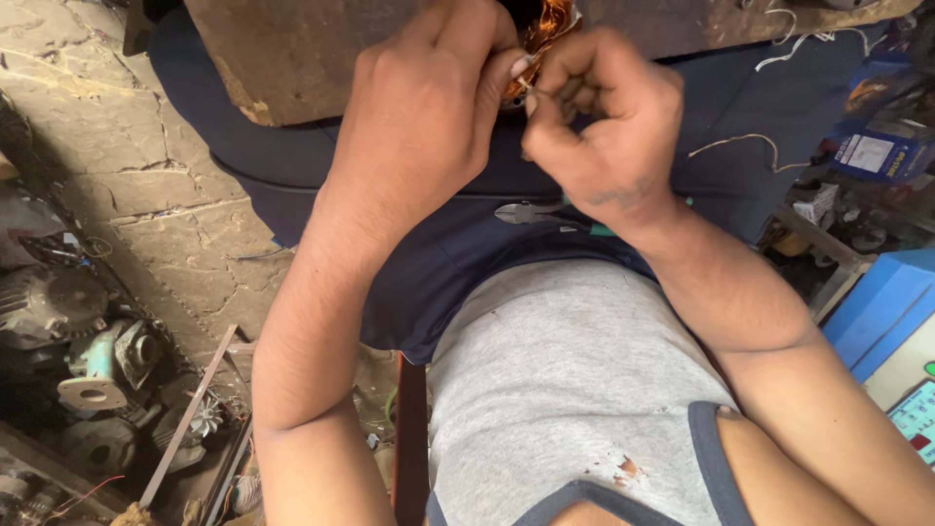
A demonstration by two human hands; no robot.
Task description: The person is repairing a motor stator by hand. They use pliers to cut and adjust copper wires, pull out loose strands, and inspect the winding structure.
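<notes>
My left hand [424,102] and my right hand [599,122] meet at the top centre, fingers pinched together on thin copper wire from a shiny copper coil [547,21] half hidden behind them. The coil lies against a worn wooden board [292,54]. Both hands have their fingers closed on the wire. A pair of cutting pliers [531,212] with green handles lies on my dark blue lap [458,258], just below my right wrist, touched by neither hand.
Cracked stone floor [146,185] at left. Old motor parts and a small fan wheel [93,360] pile at lower left. A blue box with a panel [891,321] stands at right. Loose white string [750,146] lies on the blue cloth.
</notes>
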